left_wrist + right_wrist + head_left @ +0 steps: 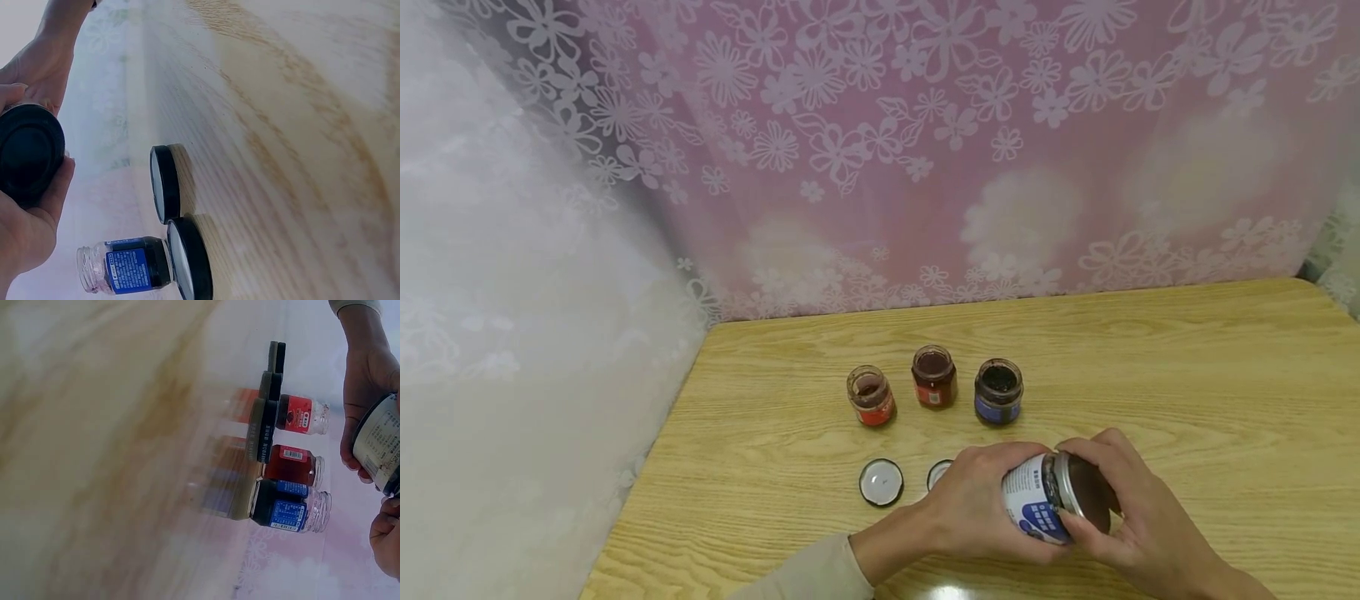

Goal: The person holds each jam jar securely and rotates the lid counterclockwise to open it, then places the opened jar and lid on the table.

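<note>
My left hand [973,504] wraps around the body of a jar [1030,500] with a white and blue label, tilted on its side above the table. At the jar's other end, the fingers and thumb of my right hand [1131,512] grip its lid [1086,493]. The lid sits on the jar's mouth. In the left wrist view the jar's dark round base [30,153] faces the camera. Below my left hand, a loose lid [938,472] is partly hidden, and another lid [881,482] lies inside up to the left.
Three uncovered jars stand farther back on the wooden table [1187,375]: a red-labelled jar [871,395], a second red-labelled jar [934,377] and a blue-labelled jar [998,391]. The right wrist view shows a third loose lid. A pink flowered curtain [887,208] hangs behind.
</note>
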`<state>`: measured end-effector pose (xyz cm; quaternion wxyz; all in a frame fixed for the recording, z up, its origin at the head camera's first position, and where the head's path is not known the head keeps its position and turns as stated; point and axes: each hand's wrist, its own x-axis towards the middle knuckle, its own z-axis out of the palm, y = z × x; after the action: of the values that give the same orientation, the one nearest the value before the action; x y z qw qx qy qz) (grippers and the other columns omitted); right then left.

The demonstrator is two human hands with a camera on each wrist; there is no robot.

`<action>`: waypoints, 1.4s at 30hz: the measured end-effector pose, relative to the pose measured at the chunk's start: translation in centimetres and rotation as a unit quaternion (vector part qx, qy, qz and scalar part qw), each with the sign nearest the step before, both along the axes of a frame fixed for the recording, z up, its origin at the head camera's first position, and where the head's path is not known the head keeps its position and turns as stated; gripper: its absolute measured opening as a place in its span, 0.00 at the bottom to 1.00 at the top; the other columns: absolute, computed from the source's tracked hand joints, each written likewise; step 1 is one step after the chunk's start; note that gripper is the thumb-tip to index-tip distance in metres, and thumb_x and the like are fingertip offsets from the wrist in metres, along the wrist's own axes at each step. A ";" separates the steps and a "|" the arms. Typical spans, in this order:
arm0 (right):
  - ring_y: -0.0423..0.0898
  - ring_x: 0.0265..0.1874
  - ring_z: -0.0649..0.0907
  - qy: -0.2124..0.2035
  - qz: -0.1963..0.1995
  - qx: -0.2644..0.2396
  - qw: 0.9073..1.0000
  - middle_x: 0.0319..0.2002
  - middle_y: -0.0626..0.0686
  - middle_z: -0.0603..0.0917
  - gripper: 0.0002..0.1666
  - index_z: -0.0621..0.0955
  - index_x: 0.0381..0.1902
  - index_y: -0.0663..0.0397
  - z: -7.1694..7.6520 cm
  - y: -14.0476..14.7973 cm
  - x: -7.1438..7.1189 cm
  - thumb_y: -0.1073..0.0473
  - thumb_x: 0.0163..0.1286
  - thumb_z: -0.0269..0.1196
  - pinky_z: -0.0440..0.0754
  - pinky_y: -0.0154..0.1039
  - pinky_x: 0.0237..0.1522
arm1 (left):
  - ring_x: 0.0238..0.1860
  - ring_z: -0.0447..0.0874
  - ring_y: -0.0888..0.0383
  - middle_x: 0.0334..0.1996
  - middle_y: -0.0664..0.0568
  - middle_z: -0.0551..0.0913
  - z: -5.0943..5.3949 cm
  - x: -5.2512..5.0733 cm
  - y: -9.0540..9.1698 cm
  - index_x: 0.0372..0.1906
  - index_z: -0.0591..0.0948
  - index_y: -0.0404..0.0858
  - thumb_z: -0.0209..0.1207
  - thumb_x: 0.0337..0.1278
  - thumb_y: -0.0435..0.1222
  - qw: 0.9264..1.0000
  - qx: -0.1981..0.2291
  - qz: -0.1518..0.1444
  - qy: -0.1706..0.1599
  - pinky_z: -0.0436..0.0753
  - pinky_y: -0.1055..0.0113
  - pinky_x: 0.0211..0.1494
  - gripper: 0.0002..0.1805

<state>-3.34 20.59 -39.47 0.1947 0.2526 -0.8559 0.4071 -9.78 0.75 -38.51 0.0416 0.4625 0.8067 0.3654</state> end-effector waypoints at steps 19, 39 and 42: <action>0.35 0.19 0.71 -0.240 -0.093 0.100 0.961 0.22 0.40 0.72 0.23 0.71 0.56 0.41 3.3 0.2 -0.6 0.42 0.67 0.61 0.69 0.33 0.20 | 0.38 0.69 0.76 0.44 0.64 0.76 -0.4 -0.6 0.0 0.56 0.72 0.48 0.75 0.34 0.50 0.998 0.001 0.050 0.048 0.68 0.87 0.37 0.38; 0.35 0.21 0.71 -0.152 -0.020 0.039 0.987 0.29 0.41 0.73 0.27 0.72 0.54 0.39 1.9 0.6 -1.0 0.54 0.59 0.70 0.71 0.30 0.20 | 0.36 0.68 0.77 0.40 0.67 0.75 -0.9 -0.8 -0.3 0.55 0.73 0.49 0.75 0.35 0.50 1.000 -0.008 0.022 0.014 0.69 0.87 0.35 0.36; 0.35 0.22 0.72 -0.181 -0.007 0.046 0.982 0.29 0.41 0.73 0.26 0.71 0.56 0.37 2.0 0.9 -1.0 0.53 0.62 0.68 0.71 0.31 0.21 | 0.35 0.68 0.77 0.40 0.68 0.74 -1.0 -0.7 -0.3 0.55 0.73 0.49 0.74 0.35 0.51 1.000 -0.014 0.027 0.007 0.69 0.87 0.34 0.36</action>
<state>-4.31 21.45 -37.46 0.0278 0.1779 -0.8965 0.4047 -10.46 0.43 -39.54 0.0324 0.4421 0.8242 0.3523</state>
